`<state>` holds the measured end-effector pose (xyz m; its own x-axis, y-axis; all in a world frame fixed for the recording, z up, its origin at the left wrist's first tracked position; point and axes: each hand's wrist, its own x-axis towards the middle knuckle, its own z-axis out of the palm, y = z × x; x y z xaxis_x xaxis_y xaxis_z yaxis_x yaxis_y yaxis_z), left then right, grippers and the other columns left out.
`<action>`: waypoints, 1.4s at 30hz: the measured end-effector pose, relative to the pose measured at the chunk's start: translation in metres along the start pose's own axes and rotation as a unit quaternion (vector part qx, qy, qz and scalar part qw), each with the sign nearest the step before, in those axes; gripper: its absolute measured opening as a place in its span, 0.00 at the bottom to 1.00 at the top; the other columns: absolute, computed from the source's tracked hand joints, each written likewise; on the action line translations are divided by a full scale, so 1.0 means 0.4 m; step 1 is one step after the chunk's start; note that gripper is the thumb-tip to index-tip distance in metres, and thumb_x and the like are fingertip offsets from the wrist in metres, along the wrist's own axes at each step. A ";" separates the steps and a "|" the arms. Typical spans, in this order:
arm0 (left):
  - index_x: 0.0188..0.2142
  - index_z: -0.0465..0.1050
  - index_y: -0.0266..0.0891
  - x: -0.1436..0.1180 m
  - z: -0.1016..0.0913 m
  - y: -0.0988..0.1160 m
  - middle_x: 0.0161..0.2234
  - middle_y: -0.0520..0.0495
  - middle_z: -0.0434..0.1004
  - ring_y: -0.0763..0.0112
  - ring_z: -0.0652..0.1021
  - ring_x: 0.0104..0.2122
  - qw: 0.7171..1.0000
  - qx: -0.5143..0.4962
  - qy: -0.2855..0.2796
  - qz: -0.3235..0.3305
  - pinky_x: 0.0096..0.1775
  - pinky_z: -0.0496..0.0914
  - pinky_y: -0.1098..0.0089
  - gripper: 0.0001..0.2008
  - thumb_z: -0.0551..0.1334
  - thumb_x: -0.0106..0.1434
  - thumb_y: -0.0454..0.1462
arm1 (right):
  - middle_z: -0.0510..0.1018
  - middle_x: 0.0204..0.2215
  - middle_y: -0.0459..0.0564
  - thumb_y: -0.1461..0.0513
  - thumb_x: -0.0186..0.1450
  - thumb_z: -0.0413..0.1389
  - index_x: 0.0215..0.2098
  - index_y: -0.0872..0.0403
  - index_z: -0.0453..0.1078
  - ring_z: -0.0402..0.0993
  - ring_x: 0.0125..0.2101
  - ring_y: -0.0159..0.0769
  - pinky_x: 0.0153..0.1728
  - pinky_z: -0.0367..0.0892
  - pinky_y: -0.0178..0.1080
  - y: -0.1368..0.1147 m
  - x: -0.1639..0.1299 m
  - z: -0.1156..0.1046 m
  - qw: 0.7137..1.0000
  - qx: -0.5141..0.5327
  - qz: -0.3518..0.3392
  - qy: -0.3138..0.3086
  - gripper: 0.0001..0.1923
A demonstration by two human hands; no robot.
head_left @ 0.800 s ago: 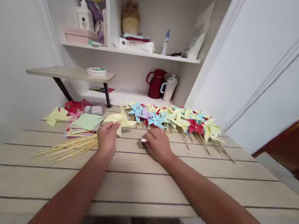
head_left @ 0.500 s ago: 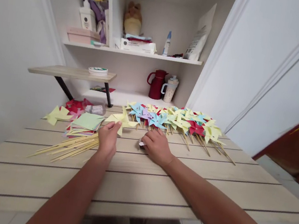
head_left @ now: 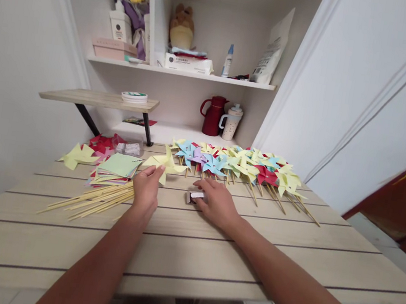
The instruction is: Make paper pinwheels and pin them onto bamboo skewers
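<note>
Between the thumb and fingers of my left hand (head_left: 147, 184) is a pale yellow paper pinwheel (head_left: 167, 163), held a little above the table. My right hand (head_left: 215, 199) rests on the tabletop, its fingers curled around a small grey-and-white object (head_left: 192, 197) with a dark part; its exact kind is unclear. Left of my left hand lie a stack of coloured paper squares (head_left: 119, 166) and a bundle of thin wooden sticks (head_left: 99, 199). Beyond my right hand, many finished pinwheels on sticks (head_left: 214, 163) lie in a row, yellow, blue, purple and red.
A loose yellow pinwheel (head_left: 78, 156) lies at the far left beside red paper pieces (head_left: 107, 143) and a clear box (head_left: 129, 148). A small raised wooden stand (head_left: 98, 99) overhangs the back left. A red jug (head_left: 214, 116) and a tumbler (head_left: 232, 122) stand at the back.
My right hand has shifted slightly right and its fingers have loosened, so more of the small grey-and-white object shows. My left hand with the yellow pinwheel has stayed put.
</note>
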<state>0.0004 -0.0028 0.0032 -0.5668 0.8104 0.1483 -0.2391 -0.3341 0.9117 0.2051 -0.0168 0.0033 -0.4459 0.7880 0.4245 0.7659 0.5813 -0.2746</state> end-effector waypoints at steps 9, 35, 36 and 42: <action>0.24 0.75 0.36 -0.001 -0.003 -0.002 0.23 0.55 0.71 0.75 0.70 0.27 1.000 -0.008 -0.003 -0.011 0.33 0.64 0.72 0.11 0.72 0.45 0.40 | 0.76 0.42 0.49 0.61 0.62 0.61 0.42 0.50 0.71 0.72 0.40 0.39 0.37 0.60 0.37 0.010 -0.003 -0.018 0.998 0.048 0.045 0.006 0.09; 0.31 0.78 0.34 0.006 -0.003 -0.012 0.28 0.49 0.79 0.73 0.74 0.28 0.996 0.006 -0.030 -0.078 0.35 0.66 0.69 0.18 0.76 0.41 0.40 | 0.74 0.33 0.47 0.65 0.60 0.59 0.31 0.52 0.68 0.67 0.30 0.34 0.28 0.51 0.34 0.005 -0.005 0.005 0.999 0.045 0.025 -0.002 0.04; 0.31 0.78 0.34 0.004 -0.003 -0.011 0.27 0.49 0.79 0.73 0.74 0.27 0.996 0.009 -0.036 -0.082 0.34 0.66 0.69 0.18 0.76 0.41 0.40 | 0.74 0.33 0.46 0.64 0.60 0.59 0.31 0.52 0.67 0.67 0.30 0.34 0.28 0.52 0.34 0.006 -0.003 0.005 0.998 0.059 0.030 0.005 0.04; 0.31 0.79 0.33 -0.004 0.002 -0.006 0.28 0.46 0.80 0.72 0.75 0.27 0.994 0.017 -0.065 -0.091 0.34 0.66 0.69 0.18 0.76 0.41 0.40 | 0.74 0.27 0.45 0.65 0.59 0.60 0.28 0.53 0.69 0.66 0.29 0.34 0.30 0.56 0.34 0.026 0.019 0.005 0.989 0.127 0.066 0.039 0.04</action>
<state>0.0024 -0.0030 0.0010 -0.4100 0.9117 0.0251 -0.3007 -0.1611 0.9400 0.2087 -0.0042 0.0020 -0.3051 0.8486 0.4323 0.6696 0.5139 -0.5362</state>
